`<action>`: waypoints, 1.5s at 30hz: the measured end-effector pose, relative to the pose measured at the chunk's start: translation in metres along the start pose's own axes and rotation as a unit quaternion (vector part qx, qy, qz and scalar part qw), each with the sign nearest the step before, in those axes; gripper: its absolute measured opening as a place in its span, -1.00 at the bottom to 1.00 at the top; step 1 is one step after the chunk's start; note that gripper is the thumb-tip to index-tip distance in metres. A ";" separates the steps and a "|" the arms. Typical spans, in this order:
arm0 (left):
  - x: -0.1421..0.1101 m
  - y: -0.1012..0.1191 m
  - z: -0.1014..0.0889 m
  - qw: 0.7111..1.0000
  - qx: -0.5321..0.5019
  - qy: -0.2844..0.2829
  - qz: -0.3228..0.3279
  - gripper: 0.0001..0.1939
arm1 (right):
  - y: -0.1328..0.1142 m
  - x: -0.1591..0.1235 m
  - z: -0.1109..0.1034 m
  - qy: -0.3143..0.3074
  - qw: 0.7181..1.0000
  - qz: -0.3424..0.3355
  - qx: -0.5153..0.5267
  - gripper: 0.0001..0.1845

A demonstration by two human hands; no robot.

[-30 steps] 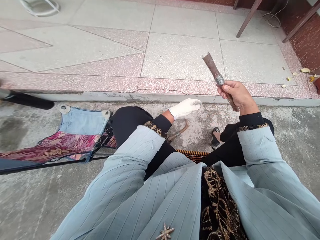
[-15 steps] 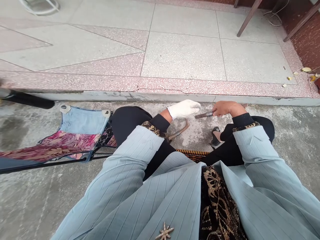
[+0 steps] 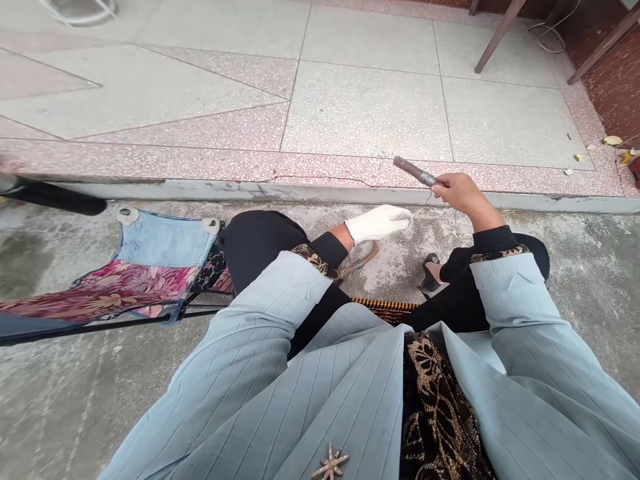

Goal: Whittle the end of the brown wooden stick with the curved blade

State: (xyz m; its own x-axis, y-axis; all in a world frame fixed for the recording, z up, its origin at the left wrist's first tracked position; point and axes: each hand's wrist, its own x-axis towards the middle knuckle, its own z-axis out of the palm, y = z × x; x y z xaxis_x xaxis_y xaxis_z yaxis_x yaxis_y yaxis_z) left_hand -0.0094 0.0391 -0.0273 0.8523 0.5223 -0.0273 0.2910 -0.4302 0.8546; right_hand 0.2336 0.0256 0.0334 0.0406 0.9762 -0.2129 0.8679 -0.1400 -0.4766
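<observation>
My left hand [image 3: 377,223], in a white knit glove, is held low over the concrete by the step, its fingers curled together. What is between them, if anything, I cannot make out. My right hand [image 3: 460,192], ungloved, grips a short brown stick-like tool [image 3: 409,167] with silver wire wound round it. The tool slants up to the left over the step's edge, and its exact kind does not show. Below my left wrist a curved brown wooden piece [image 3: 369,255], partly hidden by the hand and sleeve, lies near the ground.
A raised terrazzo step [image 3: 345,167] crosses in front. At left stands a folding chair [image 3: 165,240] with a patched fabric seat, beside a black bar [image 3: 60,197]. Between my knees shows a woven seat edge [image 3: 385,310]. Wooden legs [image 3: 500,37] and fallen leaves [image 3: 611,140] are at right.
My right hand has lifted the wire-wound tool up and away from my left hand, its left end now raised over the step. My left hand has shifted slightly right and down.
</observation>
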 end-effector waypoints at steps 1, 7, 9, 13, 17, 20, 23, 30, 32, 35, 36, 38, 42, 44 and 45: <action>-0.001 0.000 -0.001 1.000 0.016 -0.009 0.002 -0.69 | -0.002 0.002 0.005 -0.033 0.997 0.003 -0.069 -0.79; -0.006 0.001 -0.013 0.998 0.059 -0.020 -0.005 -0.68 | -0.010 -0.001 0.025 -0.397 0.900 -0.015 -0.180 -0.79; -0.006 -0.001 -0.019 0.999 0.050 -0.002 -0.019 -0.69 | -0.009 -0.003 0.023 -0.450 0.883 -0.044 -0.125 -0.79; -0.004 -0.004 -0.023 0.999 0.001 0.018 -0.041 -0.72 | -0.006 -0.015 0.002 -0.482 0.865 -0.134 0.034 -0.60; -0.002 -0.002 -0.010 0.993 -0.093 0.029 -0.061 -0.70 | -0.003 -0.026 -0.019 -0.169 0.942 -0.151 0.248 -0.56; -0.002 0.003 0.001 0.993 -0.111 -0.001 -0.038 -0.75 | 0.004 -0.018 -0.018 0.050 0.939 -0.104 0.323 -0.64; -0.003 0.009 0.001 0.995 -0.099 -0.027 0.011 -0.74 | 0.012 -0.002 -0.010 0.085 0.972 -0.023 0.217 -0.74; -0.012 0.022 -0.027 0.997 -0.068 0.040 0.020 -0.75 | 0.006 0.004 0.000 -0.013 0.997 -0.002 -0.074 -0.72; -0.015 0.021 -0.034 0.996 -0.049 0.066 0.016 -0.77 | 0.004 0.003 0.005 -0.094 0.989 -0.020 -0.110 -0.74; -0.016 0.014 -0.040 0.994 -0.017 0.105 -0.013 -0.81 | 0.002 0.000 0.012 -0.322 0.941 -0.067 -0.077 -0.80; -0.015 0.011 -0.041 0.993 -0.016 0.113 -0.022 -0.81 | 0.000 -0.002 0.012 -0.407 0.908 -0.092 -0.045 -0.78; -0.012 0.006 -0.040 0.992 -0.034 0.119 -0.035 -0.81 | -0.003 -0.010 0.007 -0.512 0.845 -0.151 0.039 -0.66; -0.007 0.004 -0.030 0.993 -0.078 0.088 -0.031 -0.82 | -0.005 -0.027 -0.015 -0.309 0.881 -0.225 0.278 -0.52; -0.006 0.007 -0.023 0.995 -0.072 0.062 -0.027 -0.80 | -0.002 -0.027 -0.022 -0.119 0.908 -0.193 0.353 -0.57; -0.006 0.009 -0.020 0.996 -0.068 0.049 -0.026 -0.79 | 0.001 -0.024 -0.023 -0.053 0.920 -0.162 0.352 -0.61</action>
State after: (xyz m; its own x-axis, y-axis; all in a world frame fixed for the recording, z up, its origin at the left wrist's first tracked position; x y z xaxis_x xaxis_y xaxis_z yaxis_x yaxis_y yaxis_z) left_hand -0.0203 0.0469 -0.0087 0.7885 0.6143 -0.0281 0.2671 -0.3009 0.9155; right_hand 0.2446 0.0056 0.0576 -0.2457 0.9690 -0.0266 0.2884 0.0469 -0.9564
